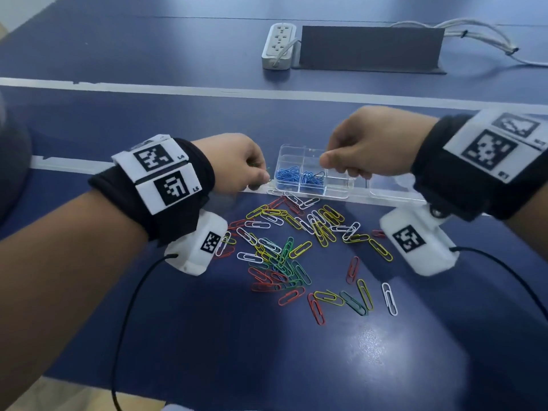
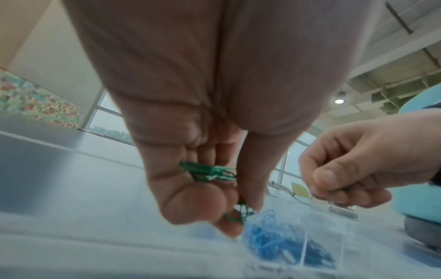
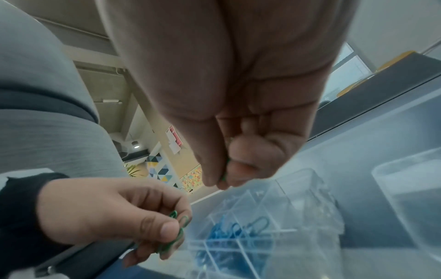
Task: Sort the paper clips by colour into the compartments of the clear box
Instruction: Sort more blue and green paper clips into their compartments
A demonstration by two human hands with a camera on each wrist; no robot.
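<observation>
Green wire first: my left hand (image 2: 190,169) grips a small bunch of green paper clips (image 2: 207,172), some lying across the curled fingers, some pinched at the tips; too tangled to count exactly, several at least. It hangs just beside the left end of the clear box (image 1: 314,173). My right hand (image 3: 238,151) is curled above the box, thumb and fingertips pinching a sliver of green, one clip (image 3: 224,177) as far as I can tell, mostly hidden.

Clear box: stands on the white line of the blue surface (image 1: 148,321). Two front compartments hold blue paper clips (image 1: 286,175), a heap in each; number not countable. The other visible compartments show no clips. Its clear lid (image 1: 394,188) lies to the right, partly under my right wrist.

Loose pile (image 1: 296,247) on the surface, nearer me than the box: yellow, white, red and green clips mixed, dozens overall; overlaps prevent a count by colour. Stragglers at the near edge: one white clip (image 1: 389,298) alone at right, one red (image 1: 353,269) standing apart.

Far side of the surface: one white power strip (image 1: 278,46), one dark grey panel (image 1: 370,47) beside it, a bundle of pale cables (image 1: 480,31) at right.

Each wrist carries a black band with white marker tags.
</observation>
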